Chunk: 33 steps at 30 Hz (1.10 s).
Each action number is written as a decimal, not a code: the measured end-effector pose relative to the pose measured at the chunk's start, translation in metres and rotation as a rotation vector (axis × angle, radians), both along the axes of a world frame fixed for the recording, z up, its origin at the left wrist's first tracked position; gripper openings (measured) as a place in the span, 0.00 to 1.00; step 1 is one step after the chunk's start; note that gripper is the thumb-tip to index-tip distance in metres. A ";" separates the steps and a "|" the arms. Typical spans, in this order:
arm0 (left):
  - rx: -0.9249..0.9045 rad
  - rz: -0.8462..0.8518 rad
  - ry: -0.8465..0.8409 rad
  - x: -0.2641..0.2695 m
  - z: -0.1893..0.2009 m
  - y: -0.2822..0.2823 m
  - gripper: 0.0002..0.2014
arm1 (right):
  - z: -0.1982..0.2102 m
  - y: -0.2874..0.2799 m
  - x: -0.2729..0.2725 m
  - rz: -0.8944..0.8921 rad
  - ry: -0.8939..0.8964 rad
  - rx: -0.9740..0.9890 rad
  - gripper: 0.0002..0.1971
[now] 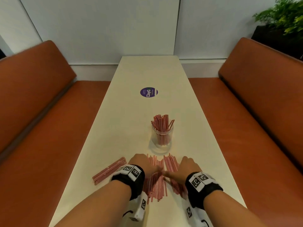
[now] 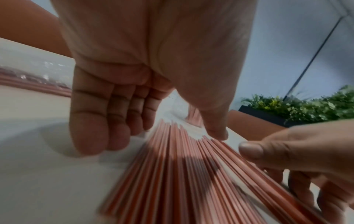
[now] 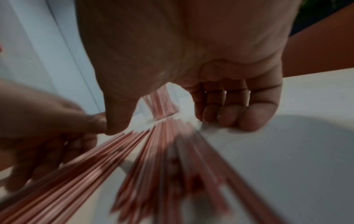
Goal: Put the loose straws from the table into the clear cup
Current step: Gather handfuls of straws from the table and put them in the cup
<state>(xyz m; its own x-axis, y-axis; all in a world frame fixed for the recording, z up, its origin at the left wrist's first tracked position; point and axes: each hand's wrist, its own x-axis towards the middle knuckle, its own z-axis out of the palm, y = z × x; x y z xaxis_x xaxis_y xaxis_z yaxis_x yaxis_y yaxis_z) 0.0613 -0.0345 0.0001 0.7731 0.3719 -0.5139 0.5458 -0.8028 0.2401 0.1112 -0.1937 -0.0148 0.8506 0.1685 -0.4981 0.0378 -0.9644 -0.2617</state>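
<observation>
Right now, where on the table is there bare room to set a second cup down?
Bare table lies beyond the purple sticker up to the wall, and between sticker and clear cup. The near end is crowded: loose straws under both hands, a wrapped bundle at left.

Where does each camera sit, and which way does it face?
Head: above, facing forward and down the table at the clear cup; shows both forearms.
Left wrist: under the left hand, facing along its fingers at the loose straws.
Right wrist: under the right hand, facing likewise.
Shared: both wrist views show the straws and the opposite hand.
</observation>
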 end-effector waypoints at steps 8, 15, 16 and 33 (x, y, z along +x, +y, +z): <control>0.033 -0.027 -0.028 0.000 -0.002 -0.003 0.20 | -0.007 0.015 -0.011 0.026 -0.031 -0.005 0.36; 0.001 0.008 -0.054 -0.005 -0.004 -0.001 0.17 | -0.006 0.016 -0.009 0.038 -0.020 -0.010 0.26; 0.008 -0.014 -0.046 -0.004 -0.005 -0.002 0.14 | -0.006 0.017 -0.009 0.055 -0.032 -0.015 0.21; -0.159 0.042 -0.033 0.007 -0.004 0.016 0.11 | 0.006 0.018 0.002 0.012 0.051 0.025 0.15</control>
